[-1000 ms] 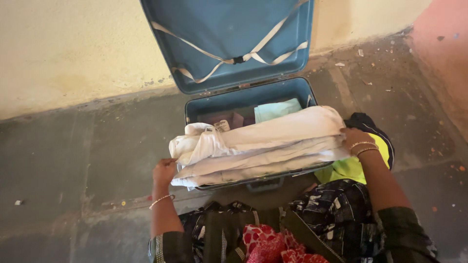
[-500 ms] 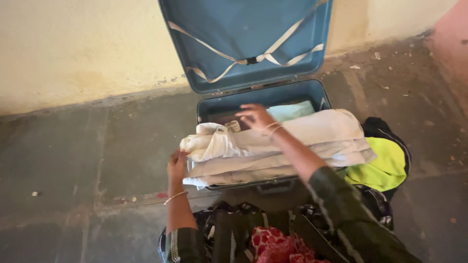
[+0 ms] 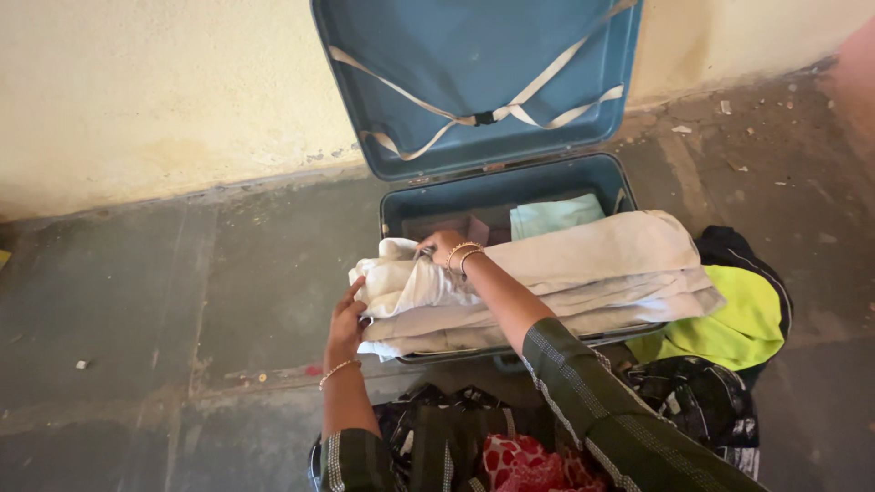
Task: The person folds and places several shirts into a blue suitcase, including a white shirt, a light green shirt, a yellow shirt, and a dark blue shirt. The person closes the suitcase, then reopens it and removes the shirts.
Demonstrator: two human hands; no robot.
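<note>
- Leftmost, the left hand point(image 3: 346, 319) is held palm toward the folded white garment point(image 3: 538, 278), its fingers spread loosely and laid against the garment's left edge; nothing is seen to be clamped, and a thin bangle is worn at the wrist.
- Next, the left forearm is seen rising almost straight up from the bottom of the frame, with a dark patterned cuff cut off at the edge.
- Further right, the right hand point(image 3: 441, 246) is reached across the body and set on the garment's top left corner, knuckles up, fingers curled together on a small label or fold of the cloth; the fingertips are hidden under the hand, so the exact pinch cannot be told.
- The white garment is laid across the open blue suitcase point(image 3: 497, 187), overhanging its front and right rims, so most of the inside is covered.
- Behind it, a pale green folded cloth point(image 3: 554, 217) is partly shown inside the case.
- Rightmost, a yellow-green and black garment point(image 3: 729, 319) is lying on the floor point(image 3: 182, 301), touching the suitcase, its lower part hidden by dark patterned clothing.
</note>
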